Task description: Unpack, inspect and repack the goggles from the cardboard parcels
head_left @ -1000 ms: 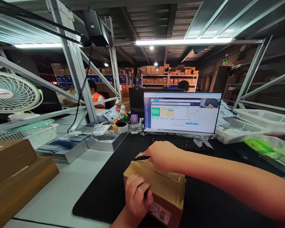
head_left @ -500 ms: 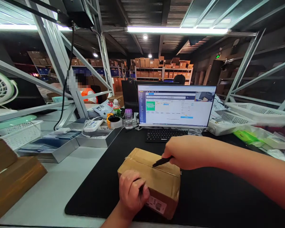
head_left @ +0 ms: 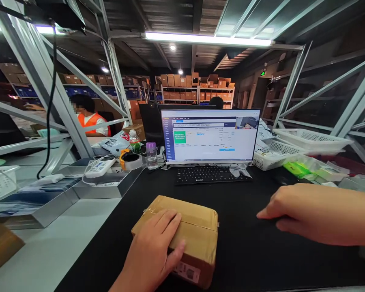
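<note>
A brown cardboard box [head_left: 197,237] lies on the black desk mat [head_left: 240,259] in front of me. A seam covered with clear tape runs across its top, and a printed white label shows low on its near side. My left hand [head_left: 153,241] holds the box at its left, fingers over the top and thumb at the near edge. To the right of the box, my right hand [head_left: 295,213] hovers above the mat, index finger stretched out and thumb apart below it. No tool can be made out in that hand; its far fingers are hidden.
Beyond the box stand a keyboard [head_left: 213,175] and a lit monitor [head_left: 211,138]. Grey trays [head_left: 53,205], a tape roll [head_left: 130,160] and a purple-capped bottle [head_left: 151,156] are at left. White baskets [head_left: 312,140] stand at right. A person in an orange vest [head_left: 93,121] sits behind the frame.
My right hand has moved off the box to the right; the slim black tool it held is out of sight. My left hand has shifted up onto the box top. The view has turned right.
</note>
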`<action>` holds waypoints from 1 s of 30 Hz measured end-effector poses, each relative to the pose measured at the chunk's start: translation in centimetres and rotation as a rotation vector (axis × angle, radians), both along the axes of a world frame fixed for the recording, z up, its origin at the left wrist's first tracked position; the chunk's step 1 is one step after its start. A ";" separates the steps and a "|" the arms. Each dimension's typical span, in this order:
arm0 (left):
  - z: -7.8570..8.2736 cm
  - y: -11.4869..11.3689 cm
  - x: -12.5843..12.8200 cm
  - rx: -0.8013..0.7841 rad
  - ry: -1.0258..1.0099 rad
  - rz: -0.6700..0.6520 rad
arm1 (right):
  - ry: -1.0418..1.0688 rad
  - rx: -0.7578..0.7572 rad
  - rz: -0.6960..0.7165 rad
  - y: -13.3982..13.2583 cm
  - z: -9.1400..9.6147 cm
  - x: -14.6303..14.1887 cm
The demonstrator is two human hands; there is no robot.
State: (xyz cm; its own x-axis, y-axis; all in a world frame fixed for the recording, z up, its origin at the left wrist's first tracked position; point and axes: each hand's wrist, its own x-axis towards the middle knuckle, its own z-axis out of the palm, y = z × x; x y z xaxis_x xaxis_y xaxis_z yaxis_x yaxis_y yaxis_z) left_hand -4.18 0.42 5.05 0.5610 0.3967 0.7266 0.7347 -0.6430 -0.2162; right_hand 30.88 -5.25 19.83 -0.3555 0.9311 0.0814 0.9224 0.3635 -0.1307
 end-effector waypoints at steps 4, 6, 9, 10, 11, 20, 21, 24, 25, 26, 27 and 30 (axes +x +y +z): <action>0.9 0.1 0.4 -0.007 0.099 0.003 | 0.246 -0.068 -0.058 4.1 -3.4 -1.6; 1.1 -0.3 1.3 -0.016 0.112 0.039 | 0.571 -0.158 -0.050 6.8 -6.5 -4.1; 1.5 -1.3 3.2 -0.060 0.114 0.122 | 1.110 -0.348 -0.069 9.9 -11.5 -8.1; 1.7 -1.6 3.8 -0.068 0.113 0.148 | 1.255 -0.389 -0.073 10.5 -12.9 -9.2; 1.8 -1.9 4.3 -0.077 0.113 0.154 | 1.325 -0.437 -0.048 10.9 -14.1 -10.0; 1.0 -1.7 6.5 -0.042 0.117 -0.242 | 1.526 -0.495 0.107 10.1 -16.3 -10.9; 0.8 -1.7 6.8 -0.027 0.095 -0.242 | 1.526 -0.485 0.115 10.1 -16.3 -10.9; 0.4 -1.7 7.4 0.025 0.036 -0.206 | 1.529 -0.479 0.119 10.2 -16.1 -11.1; 0.4 -1.7 7.6 0.044 0.025 -0.192 | 1.531 -0.483 0.119 10.2 -16.1 -11.1; 0.4 -1.7 7.8 0.057 0.021 -0.180 | 1.536 -0.489 0.123 10.3 -16.1 -11.1; 0.5 -1.7 8.0 0.062 0.021 -0.175 | 1.541 -0.495 0.132 10.3 -16.1 -11.1; 1.3 -1.4 8.3 -0.017 0.033 -0.179 | 1.558 -0.523 0.163 10.6 -16.4 -11.1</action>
State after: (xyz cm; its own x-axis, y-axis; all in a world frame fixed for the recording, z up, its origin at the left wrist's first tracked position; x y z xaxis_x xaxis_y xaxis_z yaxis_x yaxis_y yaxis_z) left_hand 4.16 -0.99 6.30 0.6472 0.3003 0.7007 0.6010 -0.7664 -0.2266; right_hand 19.80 5.37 3.42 -0.3283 0.9341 0.1404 -0.2459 0.0590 -0.9675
